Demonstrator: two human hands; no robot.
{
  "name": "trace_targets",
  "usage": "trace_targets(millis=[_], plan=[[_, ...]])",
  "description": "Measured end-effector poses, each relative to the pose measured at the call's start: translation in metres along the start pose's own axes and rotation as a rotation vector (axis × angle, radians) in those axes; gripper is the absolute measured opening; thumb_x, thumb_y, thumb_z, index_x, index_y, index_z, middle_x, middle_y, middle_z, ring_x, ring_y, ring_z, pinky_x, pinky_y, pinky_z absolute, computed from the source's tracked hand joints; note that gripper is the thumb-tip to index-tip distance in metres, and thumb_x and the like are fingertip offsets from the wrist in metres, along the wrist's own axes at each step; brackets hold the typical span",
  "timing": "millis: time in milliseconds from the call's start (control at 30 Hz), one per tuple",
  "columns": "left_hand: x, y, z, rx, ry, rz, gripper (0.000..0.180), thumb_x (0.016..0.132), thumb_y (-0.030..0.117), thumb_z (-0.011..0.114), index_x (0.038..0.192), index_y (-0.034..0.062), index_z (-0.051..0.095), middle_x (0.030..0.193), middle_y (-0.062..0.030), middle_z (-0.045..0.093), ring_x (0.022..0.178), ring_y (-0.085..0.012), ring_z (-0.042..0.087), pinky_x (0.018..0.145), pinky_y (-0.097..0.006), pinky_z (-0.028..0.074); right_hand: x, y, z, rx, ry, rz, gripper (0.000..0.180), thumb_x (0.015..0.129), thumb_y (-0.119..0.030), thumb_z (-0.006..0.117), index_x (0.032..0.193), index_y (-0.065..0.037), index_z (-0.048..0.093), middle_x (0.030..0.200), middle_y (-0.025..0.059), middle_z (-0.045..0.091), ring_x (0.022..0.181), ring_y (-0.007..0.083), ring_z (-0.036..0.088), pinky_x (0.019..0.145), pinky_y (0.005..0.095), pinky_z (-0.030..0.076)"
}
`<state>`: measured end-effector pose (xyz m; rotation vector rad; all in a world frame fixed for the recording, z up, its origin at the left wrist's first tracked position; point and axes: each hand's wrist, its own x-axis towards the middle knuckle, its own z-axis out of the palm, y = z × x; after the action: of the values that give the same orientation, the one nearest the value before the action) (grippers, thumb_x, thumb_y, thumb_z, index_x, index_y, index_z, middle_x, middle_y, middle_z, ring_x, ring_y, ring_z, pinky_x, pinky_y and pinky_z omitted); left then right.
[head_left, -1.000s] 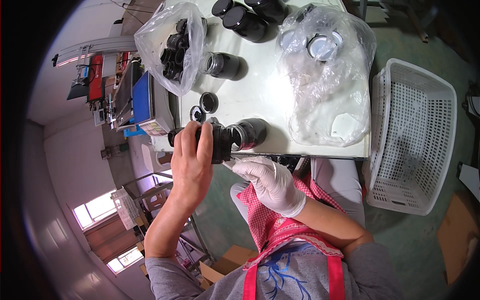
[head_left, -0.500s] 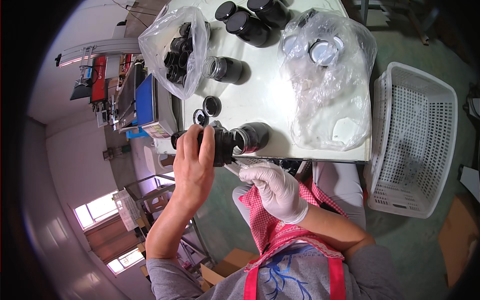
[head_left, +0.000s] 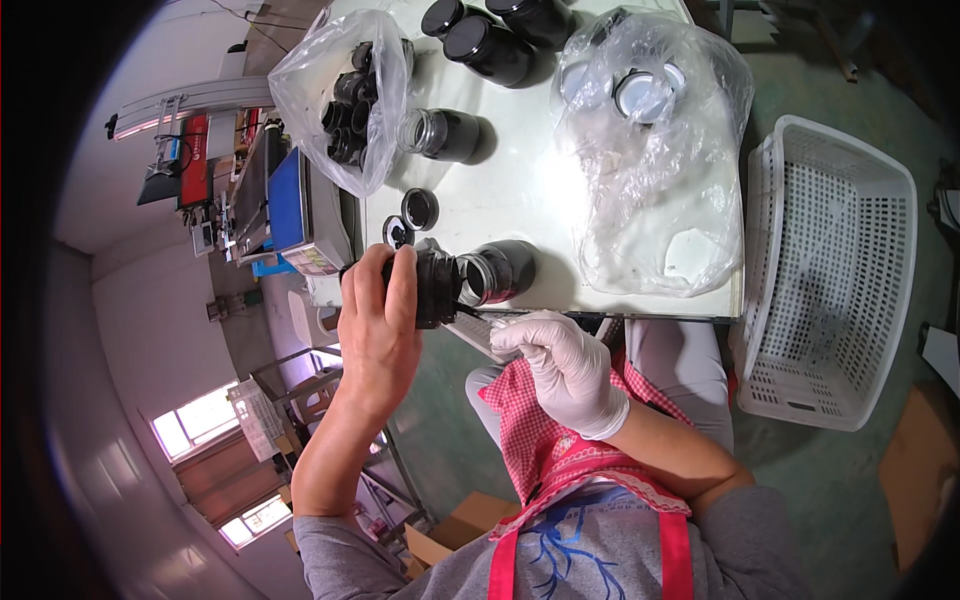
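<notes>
The bare left hand point(head_left: 375, 320) wraps tight around a black lens part point(head_left: 437, 288) at the near edge of the white counter point(head_left: 530, 190). The gloved right hand point(head_left: 562, 360) pinches a thin tool I cannot see well. A white basket point(head_left: 835, 290) stands on the green floor point(head_left: 850, 480).

2 clear plastic bags point(head_left: 345, 95) point(head_left: 655, 150), 1 white plastic lattice basket point(head_left: 835, 270), 2 loose black round caps point(head_left: 419, 208), 3 dark glass jars far point(head_left: 490, 45), 2 lying mid-table point(head_left: 445, 133).
</notes>
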<state>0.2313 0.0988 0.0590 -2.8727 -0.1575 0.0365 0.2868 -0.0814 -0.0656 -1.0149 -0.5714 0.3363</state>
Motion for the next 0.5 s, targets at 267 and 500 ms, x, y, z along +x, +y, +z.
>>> trace_targets(millis=[267,500], plan=[[0.002,0.004,-0.002,-0.021,0.007,0.020,0.086,0.059,-0.012,0.078,0.138,0.0042,0.049,0.128,-0.0200,0.053,0.111,-0.0411,0.056,0.091,-0.048,0.048,-0.001,0.011,0.013,0.311,0.013,0.248,0.017,0.108,-0.010,0.048,0.106,0.002,0.059,0.101,0.0133,0.070,0.089,0.0177,0.072,0.081,0.0300,0.058],[0.001,0.005,0.002,-0.045,0.004,0.018,0.082,0.061,-0.012,0.077,0.137,0.0044,0.050,0.127,-0.0201,0.053,0.110,-0.0418,0.057,0.089,-0.048,0.049,-0.004,0.006,0.005,0.125,-0.029,0.125,0.013,0.107,-0.007,0.049,0.106,0.002,0.058,0.099,0.0129,0.069,0.086,0.0185,0.071,0.079,0.0301,0.058]])
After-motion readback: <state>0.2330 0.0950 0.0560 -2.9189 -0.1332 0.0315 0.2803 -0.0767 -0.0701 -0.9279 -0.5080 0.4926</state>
